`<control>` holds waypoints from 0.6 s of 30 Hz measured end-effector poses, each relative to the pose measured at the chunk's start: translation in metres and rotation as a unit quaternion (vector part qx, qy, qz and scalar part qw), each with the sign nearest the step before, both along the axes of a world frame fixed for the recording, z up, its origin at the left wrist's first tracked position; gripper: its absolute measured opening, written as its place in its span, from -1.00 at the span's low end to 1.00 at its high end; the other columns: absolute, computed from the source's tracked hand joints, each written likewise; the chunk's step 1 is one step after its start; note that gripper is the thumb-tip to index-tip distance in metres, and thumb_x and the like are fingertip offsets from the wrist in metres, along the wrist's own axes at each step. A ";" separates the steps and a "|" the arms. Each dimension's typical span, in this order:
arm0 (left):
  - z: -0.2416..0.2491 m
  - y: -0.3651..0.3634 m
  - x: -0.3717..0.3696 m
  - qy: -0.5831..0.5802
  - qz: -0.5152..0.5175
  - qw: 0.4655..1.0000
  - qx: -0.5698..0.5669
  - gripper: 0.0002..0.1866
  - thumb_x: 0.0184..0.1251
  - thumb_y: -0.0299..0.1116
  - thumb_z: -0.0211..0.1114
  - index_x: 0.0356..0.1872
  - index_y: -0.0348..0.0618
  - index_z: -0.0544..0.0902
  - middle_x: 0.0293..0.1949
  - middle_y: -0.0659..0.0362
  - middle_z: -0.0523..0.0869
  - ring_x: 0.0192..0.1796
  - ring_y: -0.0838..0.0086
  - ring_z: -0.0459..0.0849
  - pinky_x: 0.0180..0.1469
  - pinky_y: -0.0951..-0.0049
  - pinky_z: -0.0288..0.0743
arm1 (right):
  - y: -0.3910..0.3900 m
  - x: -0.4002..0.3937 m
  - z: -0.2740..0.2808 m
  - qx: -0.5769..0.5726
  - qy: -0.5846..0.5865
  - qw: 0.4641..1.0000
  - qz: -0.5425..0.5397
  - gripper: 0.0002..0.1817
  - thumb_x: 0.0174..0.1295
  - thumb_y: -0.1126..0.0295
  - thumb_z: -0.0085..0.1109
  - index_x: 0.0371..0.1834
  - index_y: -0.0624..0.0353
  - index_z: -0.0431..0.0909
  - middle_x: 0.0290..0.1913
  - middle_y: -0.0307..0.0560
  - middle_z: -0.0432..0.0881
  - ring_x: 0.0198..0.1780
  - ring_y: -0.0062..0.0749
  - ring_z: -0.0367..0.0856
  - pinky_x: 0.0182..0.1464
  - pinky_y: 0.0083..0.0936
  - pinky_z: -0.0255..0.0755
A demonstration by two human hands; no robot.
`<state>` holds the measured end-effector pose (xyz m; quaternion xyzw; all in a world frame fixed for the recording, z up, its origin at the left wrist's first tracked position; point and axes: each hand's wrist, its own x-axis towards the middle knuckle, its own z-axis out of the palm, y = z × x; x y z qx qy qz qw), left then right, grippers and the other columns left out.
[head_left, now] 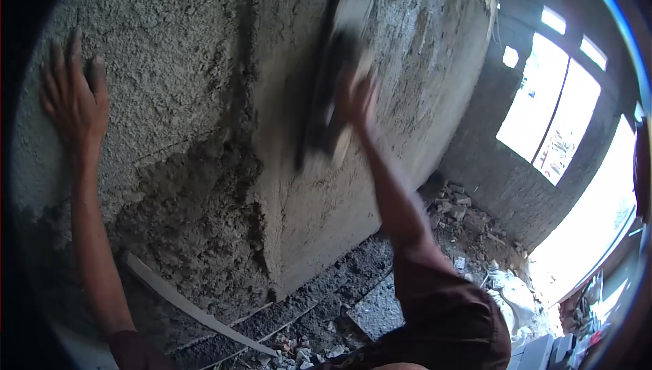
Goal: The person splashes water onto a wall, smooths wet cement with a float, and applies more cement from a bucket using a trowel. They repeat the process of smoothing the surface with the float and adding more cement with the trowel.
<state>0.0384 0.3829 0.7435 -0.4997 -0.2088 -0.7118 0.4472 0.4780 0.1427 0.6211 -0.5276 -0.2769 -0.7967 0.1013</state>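
My left hand (76, 98) lies flat with its fingers spread on the rough, wet-looking plaster (170, 37) at the left. At the centre my right hand (356, 95) is wrapped round the handle of a long plastering float (326, 125), blurred by motion. The float lies against the smoother part of the wall (407, 50), its long edge running up and down. Between the two areas runs a dark, uneven plaster edge (251, 98). Lower down, the plaster is darker and lumpy.
A pale curved strip (183, 305) leans at the wall's foot. Rubble (451, 207) lies in the corner, and a flat board (380, 309) is on the floor. White sacks (513, 298) stand at the lower right. Behind is a block wall (475, 146) with bright window openings (543, 98).
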 end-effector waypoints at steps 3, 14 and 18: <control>0.007 -0.015 0.012 0.005 0.002 1.000 0.008 -0.46 0.43 0.11 -0.14 0.41 0.41 0.14 0.41 0.12 0.20 0.42 0.10 0.17 0.34 -0.07 0.06 | -0.015 0.008 0.009 0.003 -0.054 0.998 0.021 -0.49 0.18 0.57 -0.11 0.27 0.34 0.30 0.11 0.77 0.24 -0.40 -0.09 0.48 -0.41 -0.23 0.52; 0.012 -0.008 0.047 -0.032 -0.049 0.998 -0.012 -0.39 0.42 0.18 -0.21 0.40 0.16 0.20 0.43 0.04 0.12 0.46 0.01 0.00 0.38 -0.19 -0.17 | -0.062 0.013 -0.047 0.029 0.246 0.913 0.324 -0.43 0.30 0.22 -0.01 0.29 0.30 0.17 0.00 0.45 0.40 -0.20 0.05 0.52 -0.22 -0.10 0.53; 0.011 -0.003 0.083 -0.071 0.006 0.996 -0.054 -0.39 0.43 0.19 -0.23 0.44 0.29 0.09 0.45 -0.01 0.04 0.46 -0.03 -0.01 0.34 -0.29 -0.19 | -0.028 0.155 0.114 0.074 -0.071 0.991 0.084 -0.49 0.22 0.34 -0.03 0.28 0.12 0.28 0.02 0.42 0.40 -0.13 0.14 0.51 -0.17 0.05 0.46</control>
